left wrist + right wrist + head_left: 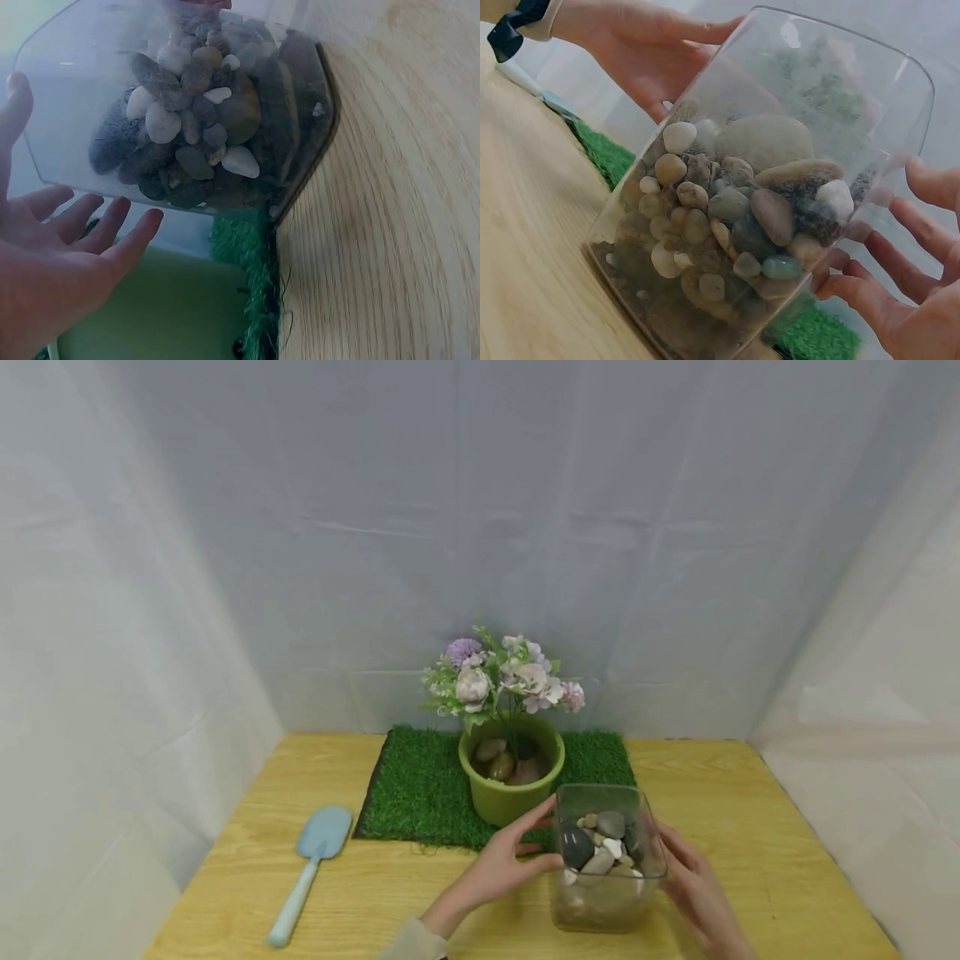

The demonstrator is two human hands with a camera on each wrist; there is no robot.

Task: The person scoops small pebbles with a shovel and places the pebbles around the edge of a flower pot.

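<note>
A clear glass jar half full of mixed pebbles stands on the wooden table, just in front of a green flower pot. My left hand is spread at the jar's left wall, thumb up near the rim and fingers straight. On the jar's right side my right hand is held with relaxed fingers. The left wrist view shows the jar above my straight left fingers. In the right wrist view my right fingers lie beside the jar. Firm contact is unclear.
The pot holds artificial flowers and large stones, and sits on a green turf mat. A light blue trowel lies on the table to the left. White cloth walls enclose the back and sides.
</note>
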